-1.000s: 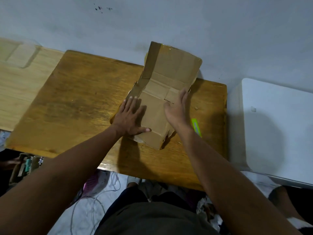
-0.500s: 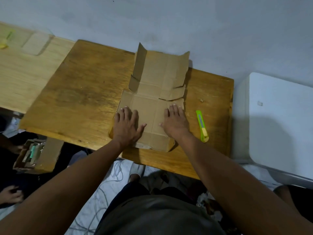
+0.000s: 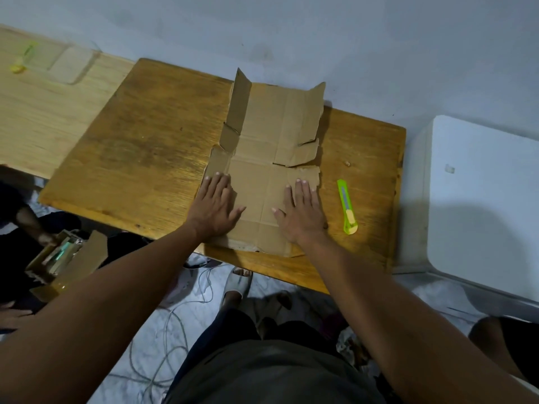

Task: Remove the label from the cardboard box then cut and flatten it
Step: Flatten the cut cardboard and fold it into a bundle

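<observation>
The brown cardboard box (image 3: pixel 271 147) lies cut open and spread on the wooden table (image 3: pixel 151 153), against the wall. Its near panels lie flat; two side flaps at the far end still stand up. My left hand (image 3: pixel 214 207) presses palm down on the near left panel, fingers spread. My right hand (image 3: pixel 302 212) presses palm down on the near right panel. Neither hand grips anything. A green and yellow utility knife (image 3: pixel 347 211) lies on the table just right of my right hand. No label is visible on the cardboard.
A white appliance (image 3: pixel 478 199) stands to the right of the table. A lighter wooden surface (image 3: pixel 38 112) adjoins on the left. On the floor at left is an open cardboard box with items (image 3: pixel 62 258), plus loose cables (image 3: pixel 163 345). Another person's hand shows at far left.
The far half of the box went from standing up to lying nearly flat. Both hands slid apart on the near panels. The knife came into full view.
</observation>
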